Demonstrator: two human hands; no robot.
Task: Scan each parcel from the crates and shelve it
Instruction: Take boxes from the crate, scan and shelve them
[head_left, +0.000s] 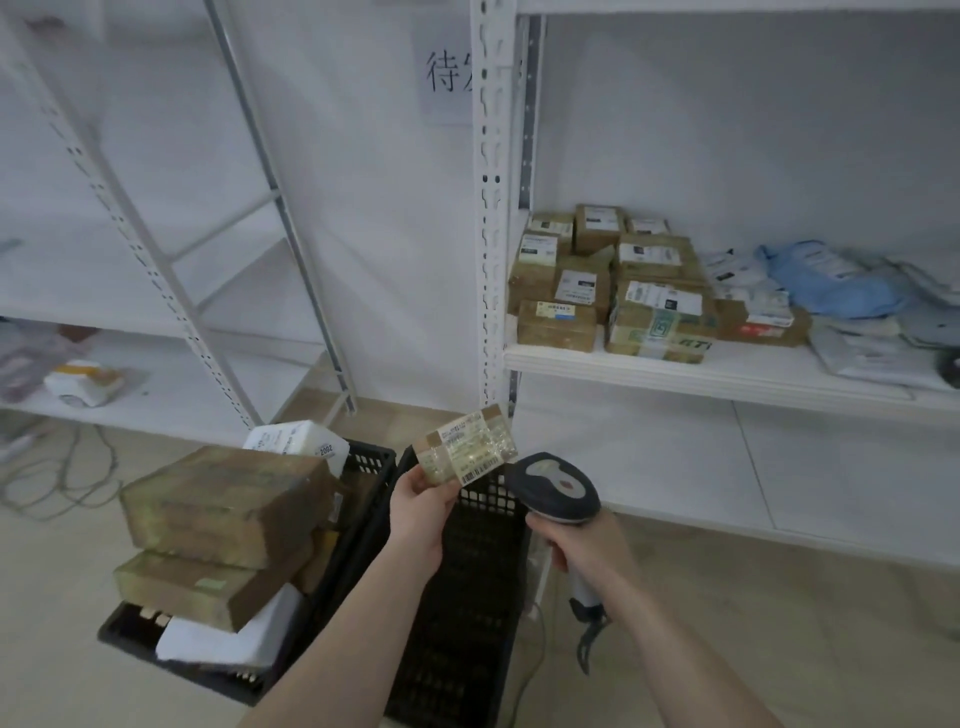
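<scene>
Left hand (418, 512): pinches a small taped parcel (466, 447) by its lower left corner, label face turned up toward the camera, above the gap between the two crates
Right hand (582, 540): fingers wrapped round the handle of a handheld scanner (555, 487), its grey head just beside the parcel's lower right edge and aimed at the barcode strip
Step in hand: scanning, judged from the scanner head facing the label; whether the code has registered cannot be told
Left crate (371, 457): black, piled with brown boxes (223, 499) and white packets, so much of the task appears to remain
Right crate (467, 597): black mesh, directly below the hands; no parcels visible inside it from this angle
Shelf (727, 371): white board to the right, at about the height of the held parcel's upper limit, already bearing a cluster of brown cartons (608, 280) at its left end and soft mail bags (841, 280) further right
Next move: likely calls for carrying the parcel up and right to the shelf, where bare board shows along the front edge, while the scanner lowers clear
Risk: the corner pinch is light, so the parcel could tilt during the lift
</scene>
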